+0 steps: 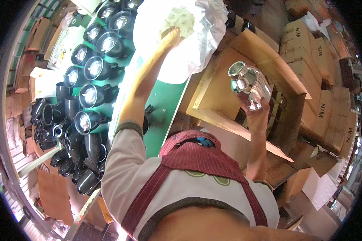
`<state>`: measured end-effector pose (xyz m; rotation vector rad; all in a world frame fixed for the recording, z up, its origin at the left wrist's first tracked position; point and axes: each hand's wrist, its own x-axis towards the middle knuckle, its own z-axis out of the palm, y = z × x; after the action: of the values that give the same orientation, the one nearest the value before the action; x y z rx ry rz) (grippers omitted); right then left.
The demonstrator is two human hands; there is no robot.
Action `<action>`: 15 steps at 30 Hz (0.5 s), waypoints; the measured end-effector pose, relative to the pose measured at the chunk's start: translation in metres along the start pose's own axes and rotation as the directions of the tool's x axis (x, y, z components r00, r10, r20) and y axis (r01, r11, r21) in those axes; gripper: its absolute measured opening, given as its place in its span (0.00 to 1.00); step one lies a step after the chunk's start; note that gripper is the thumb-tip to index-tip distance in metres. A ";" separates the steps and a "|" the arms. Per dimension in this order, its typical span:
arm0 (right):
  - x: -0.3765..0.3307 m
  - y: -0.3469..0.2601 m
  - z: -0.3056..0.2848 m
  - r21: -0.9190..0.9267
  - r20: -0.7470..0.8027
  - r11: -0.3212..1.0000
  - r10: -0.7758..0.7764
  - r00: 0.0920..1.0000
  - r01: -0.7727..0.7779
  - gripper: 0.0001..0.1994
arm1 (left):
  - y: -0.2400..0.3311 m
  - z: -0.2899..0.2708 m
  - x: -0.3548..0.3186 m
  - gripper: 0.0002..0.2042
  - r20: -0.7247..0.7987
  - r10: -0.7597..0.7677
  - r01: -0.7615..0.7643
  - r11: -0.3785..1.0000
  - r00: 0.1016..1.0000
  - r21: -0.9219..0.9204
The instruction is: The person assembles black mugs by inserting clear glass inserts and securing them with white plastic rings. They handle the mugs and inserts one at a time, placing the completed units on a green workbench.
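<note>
My right hand (260, 107) grips a shiny silvered glass flask liner (251, 85) near its rounded end. The liner tilts with its round mouth toward the upper left, above an open cardboard box (213, 90). Up at the top, my left hand (171, 37) reaches into a white plastic bag (207, 44). Pale translucent rings (182, 21) lie in the bag around my fingers. Those fingers are drawn together, and whatever they hold is too small to make out.
Black jugs with shiny insides (95, 67) stand in rows on the green table (165, 100), left of my left arm. More black jug parts (74, 140) are heaped at the left. Stacked cardboard cartons (305, 68) line the right side. Cardboard dividers (274, 108) show inside the open box.
</note>
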<state>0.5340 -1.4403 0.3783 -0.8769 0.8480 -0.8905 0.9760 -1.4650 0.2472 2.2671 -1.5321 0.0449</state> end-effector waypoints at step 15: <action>0.017 -0.013 0.048 0.004 0.198 0.985 0.168 0.966 -0.173 0.32 | -0.015 -0.021 -0.007 0.18 0.228 -0.302 0.344 0.924 0.925 -0.170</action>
<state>0.5794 -1.4467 0.4043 -0.8449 0.7279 -0.6493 0.9908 -1.4465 0.2595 2.3769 -1.1629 -0.4274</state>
